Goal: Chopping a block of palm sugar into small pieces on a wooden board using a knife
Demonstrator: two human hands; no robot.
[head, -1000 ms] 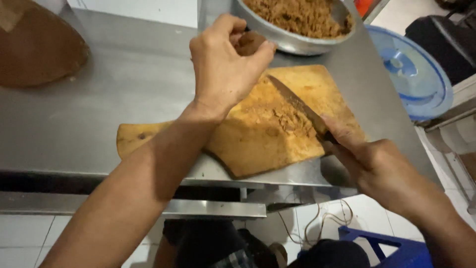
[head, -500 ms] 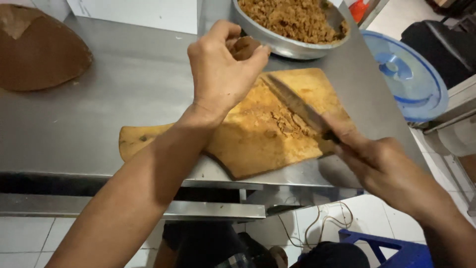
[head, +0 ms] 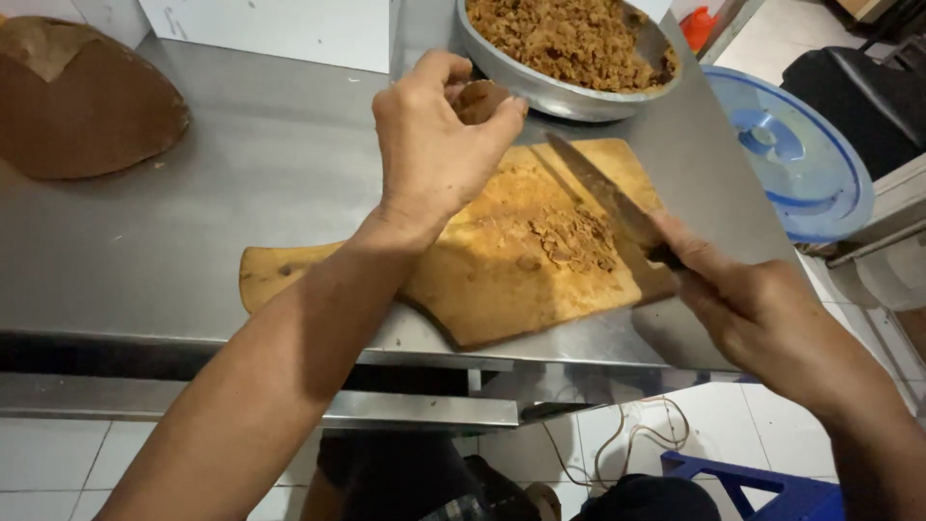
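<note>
Left hand (head: 434,145) gripping brown chunk (head: 479,99), right hand (head: 762,314) gripping knife (head: 608,198)

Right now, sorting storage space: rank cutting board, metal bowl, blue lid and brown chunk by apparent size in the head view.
1. cutting board
2. metal bowl and blue lid: alike, both partly cut off
3. brown chunk in the left hand

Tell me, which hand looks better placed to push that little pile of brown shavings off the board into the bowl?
Probably the right hand: it grips the knife, whose blade lies beside the shavings on the cutting board. The left hand is raised, pinching a brown chunk near the metal bowl.
</note>
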